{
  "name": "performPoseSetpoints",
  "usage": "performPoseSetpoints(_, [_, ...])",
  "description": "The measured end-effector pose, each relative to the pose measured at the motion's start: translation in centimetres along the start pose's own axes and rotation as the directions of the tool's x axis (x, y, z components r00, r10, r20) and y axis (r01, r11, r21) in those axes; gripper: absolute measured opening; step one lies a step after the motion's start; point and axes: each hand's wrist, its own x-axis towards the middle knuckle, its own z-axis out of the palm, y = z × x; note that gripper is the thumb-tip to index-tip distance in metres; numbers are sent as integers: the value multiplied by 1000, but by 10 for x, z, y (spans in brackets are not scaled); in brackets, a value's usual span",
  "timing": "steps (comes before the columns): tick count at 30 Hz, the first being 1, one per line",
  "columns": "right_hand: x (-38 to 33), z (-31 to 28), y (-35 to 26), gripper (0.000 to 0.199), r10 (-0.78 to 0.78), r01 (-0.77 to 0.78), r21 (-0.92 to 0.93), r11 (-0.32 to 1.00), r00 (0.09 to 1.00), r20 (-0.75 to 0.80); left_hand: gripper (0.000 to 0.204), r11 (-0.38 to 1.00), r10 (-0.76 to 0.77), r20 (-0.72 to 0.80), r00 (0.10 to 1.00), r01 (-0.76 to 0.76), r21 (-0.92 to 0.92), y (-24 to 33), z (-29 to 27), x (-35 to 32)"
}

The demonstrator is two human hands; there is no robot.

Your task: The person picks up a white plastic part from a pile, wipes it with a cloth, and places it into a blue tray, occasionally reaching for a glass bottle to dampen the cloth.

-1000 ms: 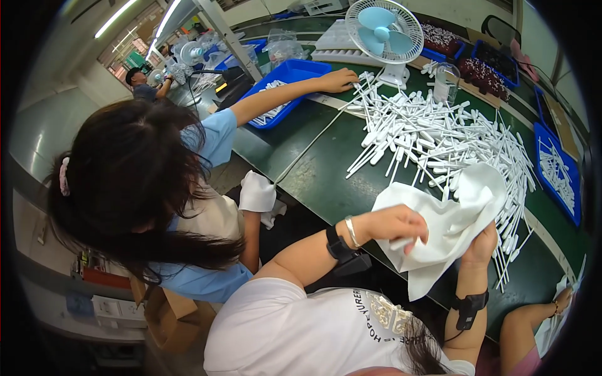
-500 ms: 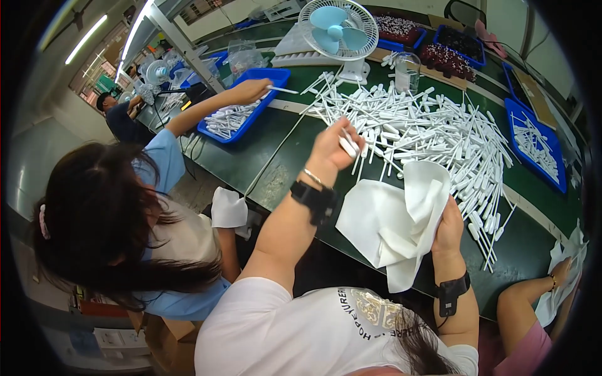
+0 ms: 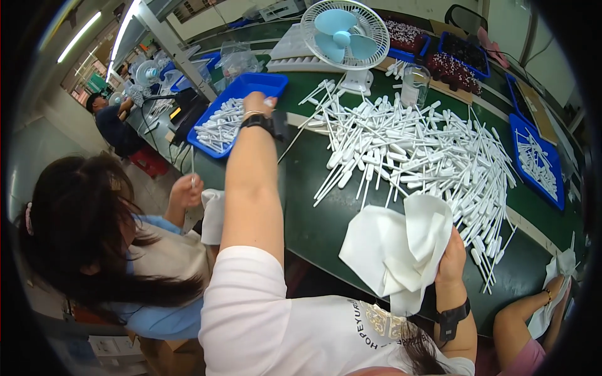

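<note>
My left hand (image 3: 258, 105) reaches over the near right part of a blue tray (image 3: 266, 83) holding a heap of white plastic sticks with thicker ends. Its fingers are mostly hidden behind the wrist, but a bit of white shows at them, seemingly one such stick. Lower right, my right hand (image 3: 450, 258) is closed on a white cloth (image 3: 392, 250), which hangs in folds over the table's near edge. Beyond the cloth spreads a large pile of the same white sticks (image 3: 414, 144) on the dark green table (image 3: 307, 207).
A fan (image 3: 342, 39) stands behind the pile, beside a clear jar (image 3: 414, 84). At the right is another blue tray (image 3: 533, 156) of sticks. A co-worker sits close on my left, a hand (image 3: 187, 191) holding a stick; another person's arm (image 3: 517, 313) is at lower right.
My left hand has moved left and away from me, from the pile's edge to the blue tray. The left co-worker's hand has drawn back from that tray. My right hand still holds the cloth.
</note>
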Motion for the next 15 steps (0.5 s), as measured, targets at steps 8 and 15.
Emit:
performPoseSetpoints(8, [11, -7, 8, 29, 85, -84, 20, 996, 995, -52, 48, 997, 66, -226, 972, -75, -35, -107, 34, 61])
performPoseSetpoints(15, [17, -11, 10, 28, 109, -109, 10, 994, 991, -81, 43, 994, 105, -247, 963, -112, -15, -88, 32, 73])
